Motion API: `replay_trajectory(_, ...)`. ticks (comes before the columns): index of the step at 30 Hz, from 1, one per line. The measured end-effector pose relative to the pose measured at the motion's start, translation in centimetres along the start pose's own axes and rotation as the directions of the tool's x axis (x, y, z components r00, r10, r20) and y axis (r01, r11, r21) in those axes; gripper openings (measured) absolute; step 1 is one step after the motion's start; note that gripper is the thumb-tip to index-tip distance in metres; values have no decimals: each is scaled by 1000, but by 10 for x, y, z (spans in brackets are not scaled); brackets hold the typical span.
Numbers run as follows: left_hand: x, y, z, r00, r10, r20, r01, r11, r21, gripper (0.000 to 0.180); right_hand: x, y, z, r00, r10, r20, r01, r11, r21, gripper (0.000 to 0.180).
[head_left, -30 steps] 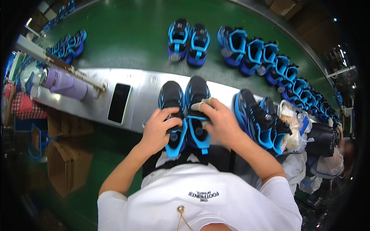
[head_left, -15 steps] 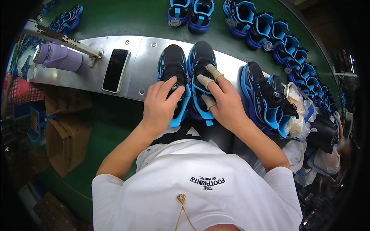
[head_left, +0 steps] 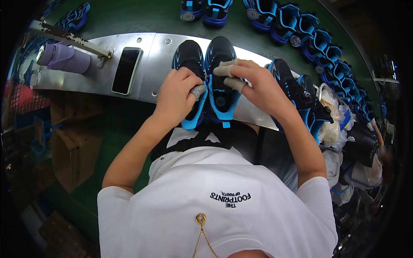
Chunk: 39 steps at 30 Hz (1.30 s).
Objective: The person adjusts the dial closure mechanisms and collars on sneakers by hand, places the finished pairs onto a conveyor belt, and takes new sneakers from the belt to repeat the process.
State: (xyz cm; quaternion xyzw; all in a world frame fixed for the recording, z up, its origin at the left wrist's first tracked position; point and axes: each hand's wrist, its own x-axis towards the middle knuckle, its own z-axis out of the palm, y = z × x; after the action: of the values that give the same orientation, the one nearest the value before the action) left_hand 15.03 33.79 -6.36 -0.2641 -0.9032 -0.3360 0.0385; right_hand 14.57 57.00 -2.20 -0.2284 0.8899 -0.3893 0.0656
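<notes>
A pair of black and blue shoes lies side by side on the metal shelf (head_left: 146,77), toes pointing away from me. My left hand (head_left: 177,95) covers the heel part of the left shoe (head_left: 187,58), its thumb wrapped in grey tape. My right hand (head_left: 256,89) rests on the right shoe (head_left: 219,92), with tan tape on two fingers that press at the shoe's opening.
A dark phone (head_left: 126,70) and a purple bottle (head_left: 64,59) lie on the shelf to the left. More black and blue shoes (head_left: 301,96) sit at the right, and a row of them (head_left: 309,38) on the green conveyor beyond. Cardboard boxes (head_left: 73,142) stand lower left.
My head has leaned forward, so the shoes sit lower in view. My right hand's fingers have shifted toward the top of the right shoe. The left hand stays on the left shoe.
</notes>
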Motion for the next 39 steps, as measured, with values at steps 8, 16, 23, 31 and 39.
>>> replay_trajectory(8, -2, 9, 10, 993, 84, -88, -77, 994, 80, 31, -4, 15, 22, 989, -101, -104, 66, 952, -299, 34)
replay_trajectory(16, -5, -4, 6, 994, 30, -105, -45, 990, -137, 29, -10, 6, 32, 989, 53, -141, -84, 970, -228, 37)
replay_trajectory(23, -7, 6, 10, 985, -86, -152, 60, 984, -168, 33, -16, 12, 38, 959, 56, -279, -49, 998, 33, 38)
replay_trajectory(31, -5, 11, 3, 983, -145, -116, 119, 971, -209, 42, 5, 33, 8, 953, -301, 22, 300, 938, -175, 37)
replay_trajectory(39, -6, 14, 1, 979, -176, -103, 156, 973, -172, 46, -4, 19, 6, 990, -94, -104, 80, 988, -132, 40)
